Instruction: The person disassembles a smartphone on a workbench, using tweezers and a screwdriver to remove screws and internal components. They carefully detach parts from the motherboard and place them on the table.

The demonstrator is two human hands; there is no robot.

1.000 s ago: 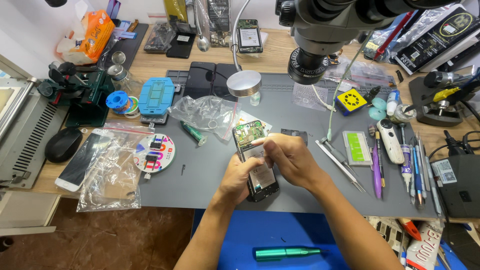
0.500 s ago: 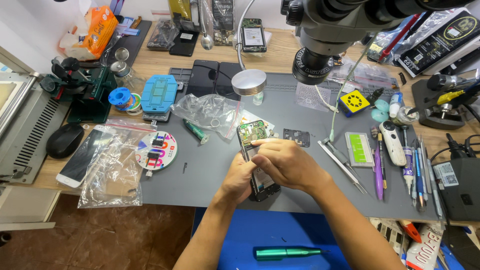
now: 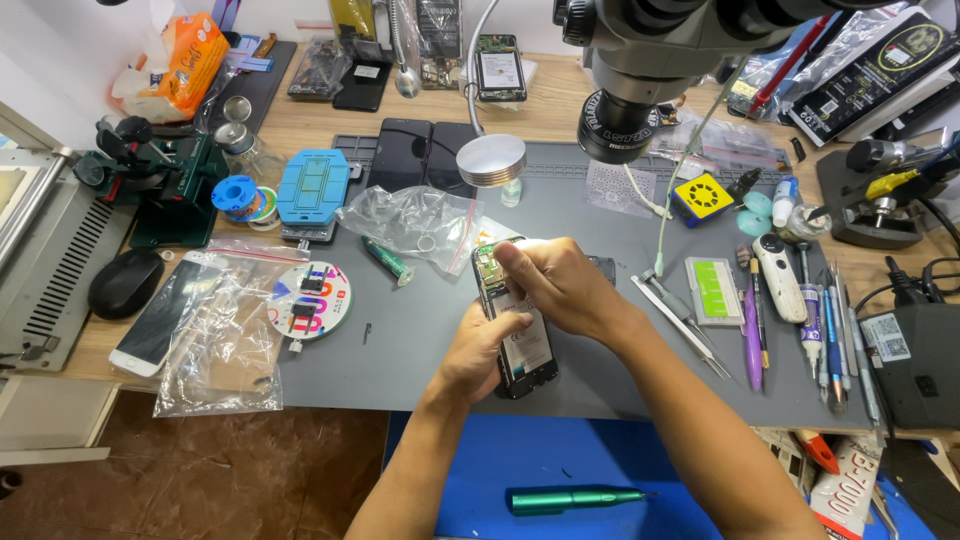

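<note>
I see a matt grey rubbery work mat (image 3: 420, 340) over a pale, smooth wooden bench top (image 3: 300, 120). At ten o'clock lie crinkled glossy clear plastic bags (image 3: 410, 222). At six, a green brushed-metal screwdriver handle (image 3: 565, 498) rests on smooth blue sheet (image 3: 480, 470). The opened black phone (image 3: 515, 335) shows glossy plastic edges.

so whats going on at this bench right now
A person is working on an opened phone over a grey work mat. The left hand steadies its lower part from the side, and the right hand presses its fingertips at the upper end, where a green board is exposed. Metal tweezers lie to the right, and a green screwdriver lies on the blue surface below.
</note>
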